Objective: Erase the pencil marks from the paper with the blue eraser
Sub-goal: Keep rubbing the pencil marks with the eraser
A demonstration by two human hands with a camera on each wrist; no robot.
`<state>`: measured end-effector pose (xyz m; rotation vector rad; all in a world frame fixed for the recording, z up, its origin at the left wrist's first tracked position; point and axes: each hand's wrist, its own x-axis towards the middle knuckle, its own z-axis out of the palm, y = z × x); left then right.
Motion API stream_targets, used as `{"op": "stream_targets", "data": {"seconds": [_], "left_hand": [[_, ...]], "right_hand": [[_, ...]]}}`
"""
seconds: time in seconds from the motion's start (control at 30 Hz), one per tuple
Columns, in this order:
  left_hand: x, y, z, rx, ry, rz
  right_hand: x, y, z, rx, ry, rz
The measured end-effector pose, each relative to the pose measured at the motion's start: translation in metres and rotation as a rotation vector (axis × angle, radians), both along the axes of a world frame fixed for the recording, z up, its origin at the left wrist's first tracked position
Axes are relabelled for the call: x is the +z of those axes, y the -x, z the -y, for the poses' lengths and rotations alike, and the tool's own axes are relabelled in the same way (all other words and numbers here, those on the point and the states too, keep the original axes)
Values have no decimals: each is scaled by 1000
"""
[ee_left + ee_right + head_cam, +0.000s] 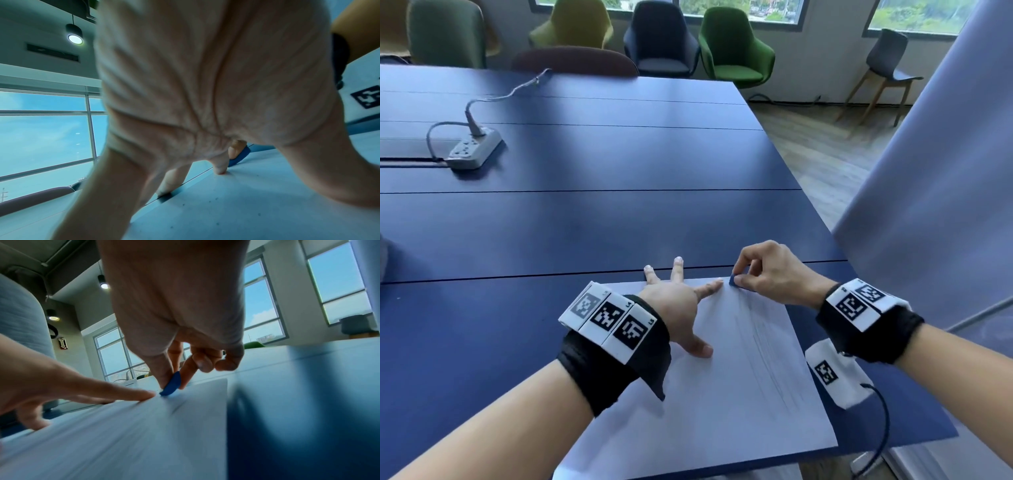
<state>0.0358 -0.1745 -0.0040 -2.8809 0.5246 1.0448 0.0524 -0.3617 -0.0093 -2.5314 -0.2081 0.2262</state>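
Low in the centre of the head view, a white sheet of paper (722,383) lies on the blue tabletop (585,222). The left hand (674,308) is spread flat with straight fingers, pressing the paper's upper left part. Just right of it, the right hand (774,274) pinches the blue eraser (733,280) between thumb and fingers, its lower end touching the paper near the top edge. Faint pencil marks (770,359) run down the sheet's right side. A power strip (474,149) sits at the upper left.

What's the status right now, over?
Left hand flat, pinning paper. Right hand pinching eraser at paper's far edge. Pencil marks remain. Nothing blocking.
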Motion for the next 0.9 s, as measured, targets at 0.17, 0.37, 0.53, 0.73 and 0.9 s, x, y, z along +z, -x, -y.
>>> {"op": "stream_targets", "data": {"seconds": [0.17,0.37,0.53,0.73,0.9], "left_hand": [[0,0,0,6,0,-10],[0,2,0,0,5,2],[1,1,-1,12,10,-13],[3,2,2,1,-13,-7],[3,1,1,9,-5,-9]], "right_hand": [[5,18,-3,167,7,-161],[-5,6,4,14,-18,2],[1,15,8,123,-18,-145],[-8,17,13,33,-77,-49],[1,9,11,84,-2,-86]]}}
